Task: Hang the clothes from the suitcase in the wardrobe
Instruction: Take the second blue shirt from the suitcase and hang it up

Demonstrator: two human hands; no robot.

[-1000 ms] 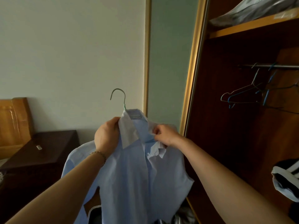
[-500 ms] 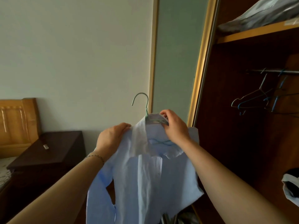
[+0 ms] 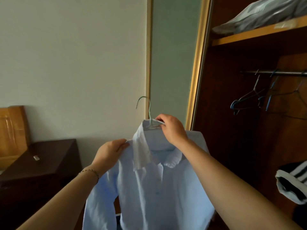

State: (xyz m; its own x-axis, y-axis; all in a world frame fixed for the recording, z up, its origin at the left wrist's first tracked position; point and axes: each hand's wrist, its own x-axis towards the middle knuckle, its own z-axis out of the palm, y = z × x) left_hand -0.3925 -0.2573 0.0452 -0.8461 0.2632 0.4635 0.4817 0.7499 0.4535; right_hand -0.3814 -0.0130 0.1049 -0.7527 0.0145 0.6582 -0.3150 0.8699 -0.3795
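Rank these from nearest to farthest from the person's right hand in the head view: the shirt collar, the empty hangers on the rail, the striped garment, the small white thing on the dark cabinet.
From the right hand:
1. Collar, touching it, just left.
2. Hangers, up right in the wardrobe.
3. Striped garment, lower right, and white thing, far left: too close to call.

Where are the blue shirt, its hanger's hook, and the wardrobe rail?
blue shirt (image 3: 154,188): head view, on the buttoned front.
hanger hook (image 3: 143,97): head view, top of the curve.
wardrobe rail (image 3: 282,73): head view, middle of the bar.
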